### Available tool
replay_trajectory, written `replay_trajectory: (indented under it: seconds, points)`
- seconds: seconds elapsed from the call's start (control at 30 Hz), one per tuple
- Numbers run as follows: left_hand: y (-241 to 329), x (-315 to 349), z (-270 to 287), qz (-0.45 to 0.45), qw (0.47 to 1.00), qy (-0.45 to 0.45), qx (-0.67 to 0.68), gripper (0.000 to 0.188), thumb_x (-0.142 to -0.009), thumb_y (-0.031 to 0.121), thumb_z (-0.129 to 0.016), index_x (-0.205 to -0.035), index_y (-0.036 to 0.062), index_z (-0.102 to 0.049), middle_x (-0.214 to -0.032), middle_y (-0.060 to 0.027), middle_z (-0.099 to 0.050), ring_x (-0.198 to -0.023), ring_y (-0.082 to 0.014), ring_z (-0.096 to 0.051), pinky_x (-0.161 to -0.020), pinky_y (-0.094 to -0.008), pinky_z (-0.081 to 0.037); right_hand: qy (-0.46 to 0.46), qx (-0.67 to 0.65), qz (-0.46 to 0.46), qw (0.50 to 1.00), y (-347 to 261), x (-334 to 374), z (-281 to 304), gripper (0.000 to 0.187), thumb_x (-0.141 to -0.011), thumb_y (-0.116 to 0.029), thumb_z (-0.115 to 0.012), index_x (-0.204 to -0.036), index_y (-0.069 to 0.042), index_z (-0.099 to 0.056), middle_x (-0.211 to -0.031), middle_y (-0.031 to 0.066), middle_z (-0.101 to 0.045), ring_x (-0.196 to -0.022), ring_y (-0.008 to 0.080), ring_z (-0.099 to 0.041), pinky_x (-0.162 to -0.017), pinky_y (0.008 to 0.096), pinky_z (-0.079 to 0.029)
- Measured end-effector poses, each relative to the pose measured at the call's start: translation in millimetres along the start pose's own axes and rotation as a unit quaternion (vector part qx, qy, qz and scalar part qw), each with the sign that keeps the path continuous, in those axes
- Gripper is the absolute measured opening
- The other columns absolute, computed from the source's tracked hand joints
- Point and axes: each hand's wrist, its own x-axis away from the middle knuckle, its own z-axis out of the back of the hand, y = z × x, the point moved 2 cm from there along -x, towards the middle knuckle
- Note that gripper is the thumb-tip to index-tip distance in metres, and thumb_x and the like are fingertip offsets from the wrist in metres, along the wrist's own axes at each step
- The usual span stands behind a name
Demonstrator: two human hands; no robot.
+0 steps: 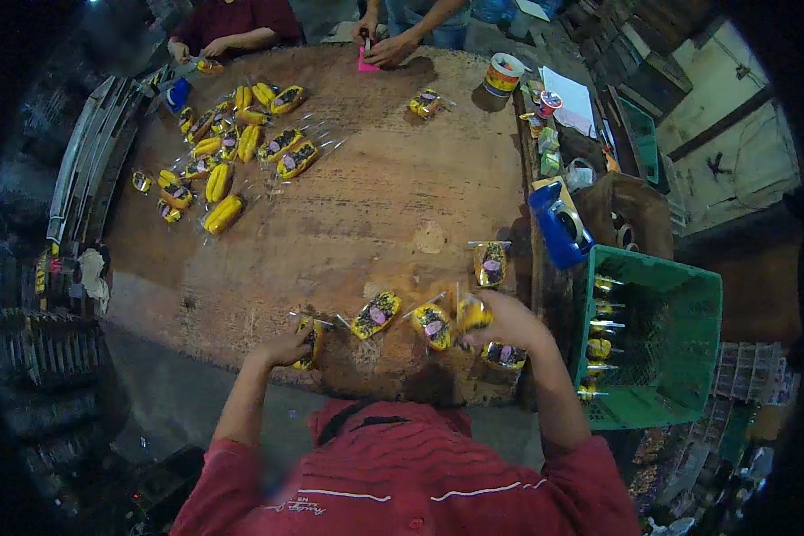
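Note:
At the near edge of the wooden table my left hand [283, 347] has its fingers closed on a bread roll in see-through wrap [309, 345]. My right hand [506, 323] grips another wrapped bread roll [474, 313], slightly smeared by motion. Between the hands lie two more wrapped rolls, a left one [375, 315] and a right one [432, 328], both yellow with dark topping and a round pinkish label. One wrapped roll [490, 264] lies beyond my right hand. Another [504, 355] sits just below it, partly covered by the wrist.
A green crate [657, 418] at the right holds several wrapped rolls along its left wall. A blue tape dispenser [558, 228] stands beside it. At the far left of the table is a pile of wrapped rolls [218, 182]. Two people work at the far edge, near a round tub [503, 75].

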Motion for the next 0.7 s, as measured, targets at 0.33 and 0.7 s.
replay_trajectory:
  seconds: [0.33,0.7]
  points:
    - [15.3,-10.0,25.7,-0.085,0.952,0.130,-0.263,0.080,-0.070,0.045,-0.088,-0.135,0.0096,-0.059,-0.134,-0.0127,-0.060,-0.119,-0.0324,-0.061,-0.112,-0.0632,-0.033,-0.043,0.185,-0.073,0.979,-57.4,64.0,-159.5,0.057,-0.074,-0.025,-0.082,-0.120,-0.003,-0.055,-0.114,0.0186,-0.063,-0.106,0.0406,-0.062,-0.090,0.0484,-0.052]
    - [69.2,73.3,-78.3,0.059,0.794,0.264,0.544,0.055,-0.083,0.047,-0.082,-0.113,0.0009,-0.072,-0.109,-0.0083,-0.075,-0.097,-0.0192,-0.069,-0.090,-0.0348,-0.051,-0.359,0.367,0.088,0.853,-41.0,-115.3,-81.5,0.072,-0.066,-0.048,-0.087,-0.119,-0.004,-0.070,-0.131,0.0173,-0.061,-0.131,0.0377,-0.048,-0.108,0.0572,-0.037]
